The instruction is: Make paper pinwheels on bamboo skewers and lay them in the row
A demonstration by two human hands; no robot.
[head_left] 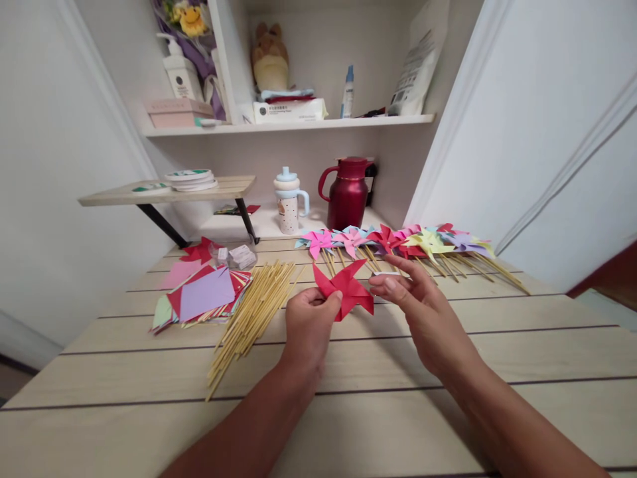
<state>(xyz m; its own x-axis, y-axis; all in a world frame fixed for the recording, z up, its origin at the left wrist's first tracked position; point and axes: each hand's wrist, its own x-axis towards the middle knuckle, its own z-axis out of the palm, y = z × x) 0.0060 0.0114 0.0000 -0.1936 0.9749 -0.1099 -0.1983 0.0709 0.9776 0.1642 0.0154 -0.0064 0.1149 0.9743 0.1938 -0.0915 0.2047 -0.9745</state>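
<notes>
A red paper pinwheel (347,288) is held above the wooden table (398,398). My left hand (309,326) is closed on its left side, thumb pressed on the paper. My right hand (417,307) is at the pinwheel's right edge, fingers stretched out and apart, fingertips close to the paper. A heap of thin wooden sticks (251,312) lies just left of my left hand. Left of that sits a pile of coloured paper squares (204,295). Behind my hands a row of finished pinwheels on sticks (398,242) lies across the table.
A dark red jug (347,192) and a white lidded cup (288,202) stand at the back. A small raised shelf (169,192) carries tape rolls at left. The upper shelf holds a pump bottle, a box, a plush toy and a bag. Small clear boxes (237,255) sit beside the paper.
</notes>
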